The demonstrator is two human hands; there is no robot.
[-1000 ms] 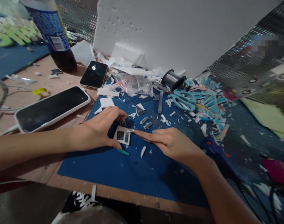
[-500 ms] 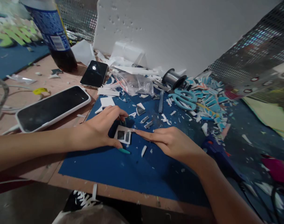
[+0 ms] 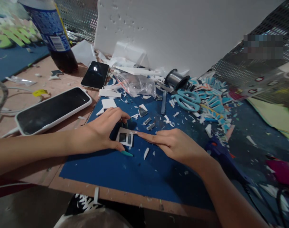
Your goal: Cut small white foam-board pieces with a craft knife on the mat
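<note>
My left hand [image 3: 103, 129] is curved around a small white foam piece [image 3: 118, 139], its thumb at the near edge and its fingers at the far side. Two dark rectangles, one wider than the other, sit in the piece's face. From the right, my right hand [image 3: 172, 142] reaches in with the index finger stretched forward. It pinches a thin, pale, flat tool [image 3: 134, 132] whose tip lies at the piece's upper right corner; most of the tool is hidden by the fingers. Two little grey-and-white blocks [image 3: 151, 126] lie just beyond on the blue mat [image 3: 139, 174].
Light blue scissors [image 3: 187, 100], a wire spool [image 3: 177, 79] and heaped foam scraps [image 3: 213, 98] lie at back right. A glue gun [image 3: 221, 152] is beside my right forearm. Two phones [image 3: 54, 109] [image 3: 95, 75] and a cola bottle [image 3: 56, 38] stand left. A white foam board [image 3: 170, 34] rises behind.
</note>
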